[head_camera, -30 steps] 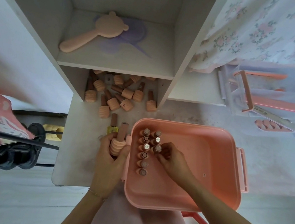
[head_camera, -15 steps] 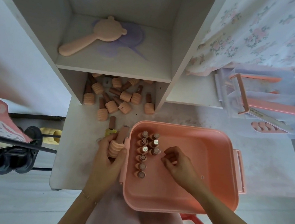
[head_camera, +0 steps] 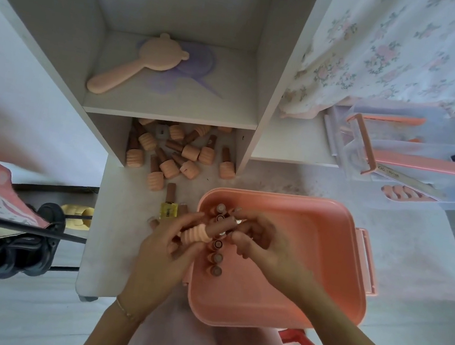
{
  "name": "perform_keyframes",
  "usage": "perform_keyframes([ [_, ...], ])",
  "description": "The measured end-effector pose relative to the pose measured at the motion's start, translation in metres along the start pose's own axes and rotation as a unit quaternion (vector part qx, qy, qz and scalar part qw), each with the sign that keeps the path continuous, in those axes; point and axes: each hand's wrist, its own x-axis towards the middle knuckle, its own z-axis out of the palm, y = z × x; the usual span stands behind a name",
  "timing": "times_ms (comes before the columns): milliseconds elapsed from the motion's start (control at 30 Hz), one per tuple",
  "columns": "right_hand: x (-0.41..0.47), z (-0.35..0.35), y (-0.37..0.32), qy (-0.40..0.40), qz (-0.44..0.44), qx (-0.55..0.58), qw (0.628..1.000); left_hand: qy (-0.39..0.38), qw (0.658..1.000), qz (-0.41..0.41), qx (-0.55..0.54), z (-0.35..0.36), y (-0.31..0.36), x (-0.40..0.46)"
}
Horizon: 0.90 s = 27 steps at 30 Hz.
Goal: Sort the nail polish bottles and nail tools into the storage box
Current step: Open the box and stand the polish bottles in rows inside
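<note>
Left hand (head_camera: pixel 165 249) grips a ribbed peach nail polish bottle (head_camera: pixel 198 232), fingers curled round its body, cap end tilted toward 2 o'clock over the left rim of the pink storage box (head_camera: pixel 323 278). Right hand (head_camera: pixel 264 249) is inside the box at the bottle's cap end, fingers curled; motion blur there, so cannot tell whether it actually pinches the cap or just touches it. Box sits at center frame on the white tabletop (head_camera: pixel 115 244), partly overhanging the near edge above the person's lap. Along the box's left wall, a row of upright bottles (head_camera: pixel 216 258) stands cap-up, partly hidden by both hands. At 11 o'clock from the box, a loose pile of bottles (head_camera: pixel 175 151) lies on the tabletop under the shelf. Just left of the box, a yellow-labelled bottle (head_camera: pixel 169 210) lies near the left hand's fingertips. On the shelf at 11–12 o'clock, a peach bear-eared hand mirror (head_camera: pixel 142 63). At 2 o'clock, a clear plastic organizer (head_camera: pixel 420 162) holding nail files and a toe separator, well apart from the box.
</note>
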Motion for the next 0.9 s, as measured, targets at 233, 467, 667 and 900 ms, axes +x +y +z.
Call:
perform_keyframes([
  [233, -0.008, -0.007, -0.011, 0.019, -0.009, 0.034, 0.999, -0.015, 0.999, 0.032, 0.033, 0.007, 0.007, -0.001],
  [467, -0.021, -0.038, 0.011, 0.019, 0.033, -0.137, 0.990, 0.065, 0.997, -0.024, 0.041, 0.018, -0.010, 0.000],
  [667, -0.018, -0.035, 0.050, -0.011, 0.024, -0.331, 0.943, 0.071, 0.994, -0.085, 0.022, 0.025, -0.023, 0.000],
  [900, -0.007, -0.029, 0.063, -0.040, 0.002, -0.377, 0.925, 0.064, 0.994, -0.093, 0.006, 0.025, -0.027, -0.001],
])
